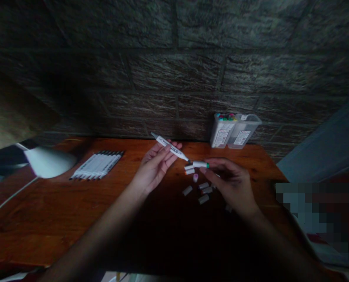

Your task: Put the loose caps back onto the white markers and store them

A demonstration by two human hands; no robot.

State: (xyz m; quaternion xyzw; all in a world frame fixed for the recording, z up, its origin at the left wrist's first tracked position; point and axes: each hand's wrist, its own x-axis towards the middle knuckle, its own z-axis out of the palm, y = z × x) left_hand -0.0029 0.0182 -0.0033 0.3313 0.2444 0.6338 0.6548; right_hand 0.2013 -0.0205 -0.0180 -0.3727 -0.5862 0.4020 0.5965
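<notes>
My left hand [156, 166] is closed around a white double-ended marker [171, 147], which slants down to the right with its dark tip bare. Close to that tip, my right hand [231, 178] pinches a white marker cap [200, 164] with a green end. Cap and tip are almost in line; whether they touch I cannot tell. Below and between the hands lie several loose caps [204, 199], among them a pink-ended one [195, 178] standing up. Some caps are partly hidden by my right hand.
Uncapped markers [99, 164] lie in a neat row on the wooden table [45, 207] at left, beside a lamp's white base [49, 161]. Against the stone wall stand a clear container [221, 133] holding markers and a second clear container [242, 133]. A cable [12, 197] crosses the left side.
</notes>
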